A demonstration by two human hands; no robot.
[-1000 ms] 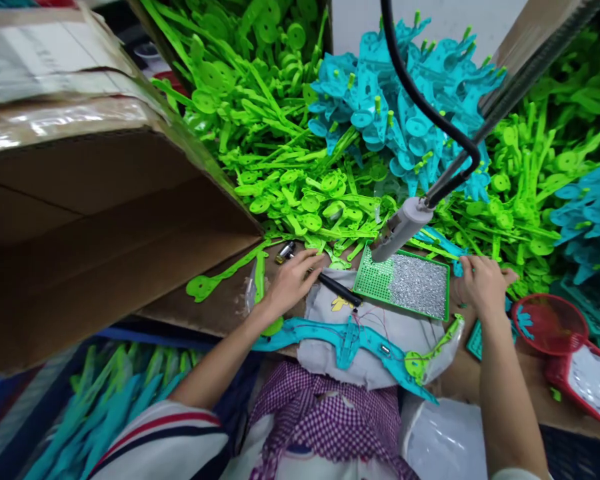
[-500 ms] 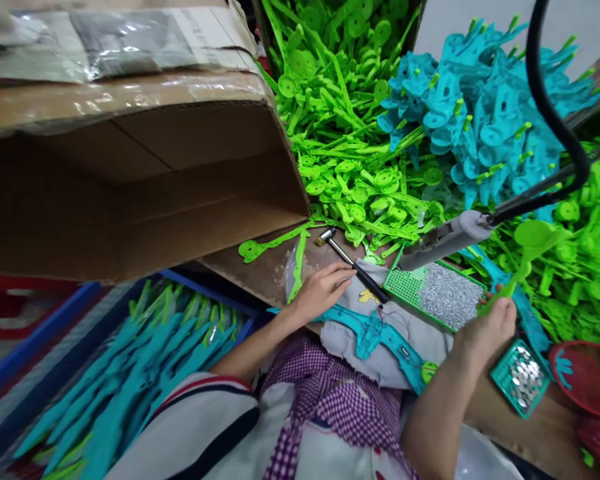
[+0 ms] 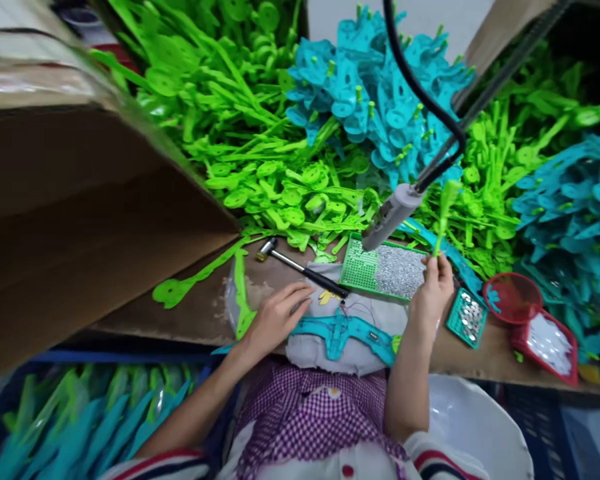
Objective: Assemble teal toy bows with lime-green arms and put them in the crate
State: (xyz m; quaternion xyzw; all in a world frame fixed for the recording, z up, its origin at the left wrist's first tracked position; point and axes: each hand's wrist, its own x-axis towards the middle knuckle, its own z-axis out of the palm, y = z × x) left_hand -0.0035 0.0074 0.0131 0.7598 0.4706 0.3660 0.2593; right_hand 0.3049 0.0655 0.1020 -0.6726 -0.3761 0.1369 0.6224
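My right hand (image 3: 431,290) pinches the thin lower end of a bright green plastic piece (image 3: 446,210) and holds it upright beside the screw tray. My left hand (image 3: 279,313) lies across the left part of a long turquoise plastic piece (image 3: 337,335), fingers stretched out. That piece rests on a grey cloth (image 3: 307,350) at the table's front edge, with thin wires near its middle and a green bit at its right end. A hammer (image 3: 305,270) with a black handle lies just beyond the left hand.
A green tray (image 3: 357,270) holds small metal pieces; a smaller green tray (image 3: 450,319) holds round shiny ones. Red containers (image 3: 513,293) stand at right. A grey electric screwdriver (image 3: 393,217) hangs above. Green parts (image 3: 260,153) and turquoise parts (image 3: 380,100) are piled behind; a cardboard box (image 3: 105,253) is left.
The view has swung right, showing more turquoise parts and the red containers. The green piece in my right hand has turned more upright. My left hand stays over the turquoise piece.
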